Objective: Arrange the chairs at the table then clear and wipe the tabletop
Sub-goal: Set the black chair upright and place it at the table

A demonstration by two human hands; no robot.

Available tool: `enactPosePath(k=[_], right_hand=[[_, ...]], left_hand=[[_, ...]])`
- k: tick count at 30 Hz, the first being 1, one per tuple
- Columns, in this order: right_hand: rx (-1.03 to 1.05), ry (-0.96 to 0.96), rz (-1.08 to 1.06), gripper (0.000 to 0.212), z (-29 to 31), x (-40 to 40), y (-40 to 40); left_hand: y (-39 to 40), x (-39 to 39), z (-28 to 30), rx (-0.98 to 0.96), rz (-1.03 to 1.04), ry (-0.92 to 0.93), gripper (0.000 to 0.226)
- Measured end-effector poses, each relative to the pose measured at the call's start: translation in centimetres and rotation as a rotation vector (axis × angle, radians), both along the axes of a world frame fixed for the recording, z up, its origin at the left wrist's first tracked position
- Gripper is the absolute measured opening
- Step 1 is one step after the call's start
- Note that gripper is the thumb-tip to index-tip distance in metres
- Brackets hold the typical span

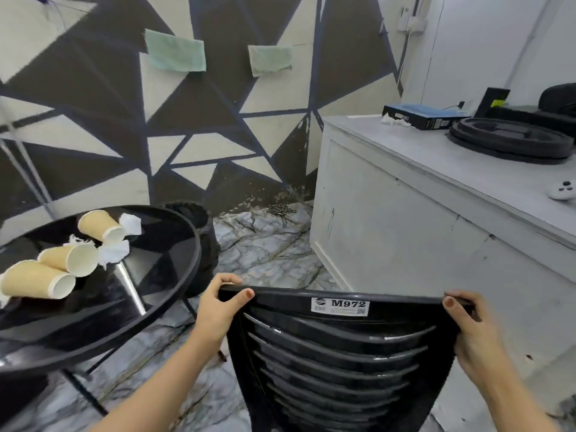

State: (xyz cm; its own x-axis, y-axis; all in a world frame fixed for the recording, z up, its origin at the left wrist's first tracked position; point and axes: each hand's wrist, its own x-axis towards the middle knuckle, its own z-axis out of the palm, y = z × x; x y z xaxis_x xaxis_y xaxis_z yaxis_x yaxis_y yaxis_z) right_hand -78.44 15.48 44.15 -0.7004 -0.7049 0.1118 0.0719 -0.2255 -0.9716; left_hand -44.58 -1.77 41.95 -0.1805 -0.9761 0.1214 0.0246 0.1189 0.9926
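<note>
The chair is seen from behind at the bottom centre, just right of the table. It is made of glossy black plastic; its back is formed of curved horizontal slats under a rounded top rail. A white sticker printed "M972" is fixed to the rail, with a small logo and a code on it. The seat and legs are hidden from view.

The rail is grasped at its left corner by the left hand, thumb laid on the near face and fingers curled over the top. The right corner is gripped the same way by the right hand.

The table is round, black and reflective, with a raised rim. Three tan paper cups are lying on their sides on it, among crumpled white tissues. A black bin is placed just behind the table. The floor is grey marbled. Two green cloths are hung on the patterned wall. At the right, a white counter is loaded with dark boxes and a white controller.
</note>
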Motion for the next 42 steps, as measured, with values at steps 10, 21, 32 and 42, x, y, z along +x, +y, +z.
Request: enactPosePath(k=[10, 21, 32, 42], right_hand=[[-0.010, -0.025, 0.372, 0.009, -0.7, 7.5, -10.7], [-0.012, -0.049, 0.648, 0.010, -1.6, 17.2, -18.2], [0.016, -0.119, 0.908, 0.013, -1.1, 15.0, -27.5], [0.073, -0.276, 1.128, 0.016, -1.8, 11.0, -36.3]], left_hand=[[2.2, 11.2, 0.7, 0.005, 0.443, 0.034, 0.017], [5.0, 20.4, 0.1, -0.008, 0.737, 0.006, 0.026], [4.8, 16.0, -1.2, -0.009, 0.977, -0.017, 0.021], [3.3, 7.0, -2.2, -0.060, 1.138, -0.001, 0.034]])
